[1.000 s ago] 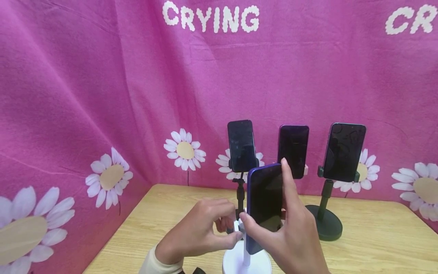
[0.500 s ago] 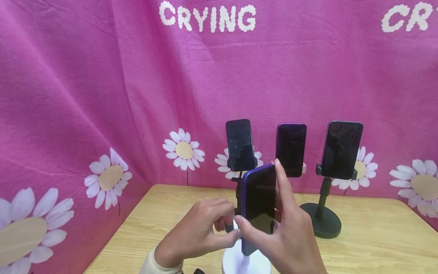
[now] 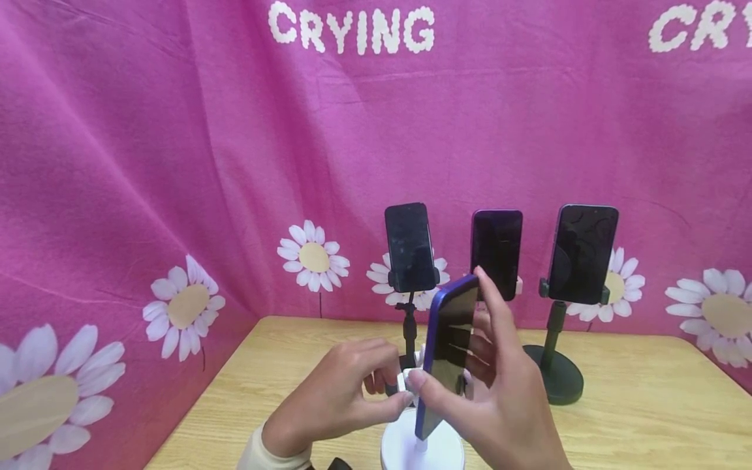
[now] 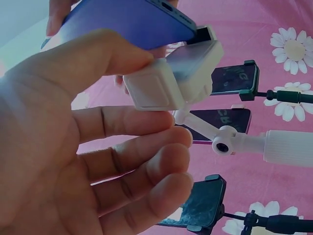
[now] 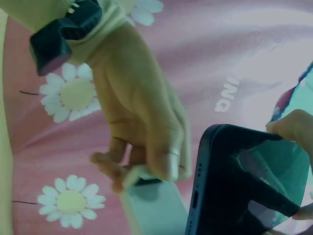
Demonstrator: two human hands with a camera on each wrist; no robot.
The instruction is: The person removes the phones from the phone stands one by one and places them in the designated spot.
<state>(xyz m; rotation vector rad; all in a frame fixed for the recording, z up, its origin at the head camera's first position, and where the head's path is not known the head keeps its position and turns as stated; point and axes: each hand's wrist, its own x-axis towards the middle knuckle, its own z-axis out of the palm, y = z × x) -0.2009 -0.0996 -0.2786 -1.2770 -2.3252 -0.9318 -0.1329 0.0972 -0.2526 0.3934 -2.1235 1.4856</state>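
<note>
One held phone (image 3: pixel 449 343) turned; three phones (image 3: pixel 408 247) mounted.

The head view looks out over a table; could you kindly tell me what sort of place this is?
Probably an indoor display or filming set-up, though I can't be sure: flower-print pink cloth hangs behind a wood-grain table, and three upright phones sit in clamps.

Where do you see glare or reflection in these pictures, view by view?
Head view: soft reflections on the blue phone; left wrist view: pale haze at the left edge, over part of the left hand; right wrist view: greenish reflections on that phone's screen, backdrop washed out toward upper right.
</note>
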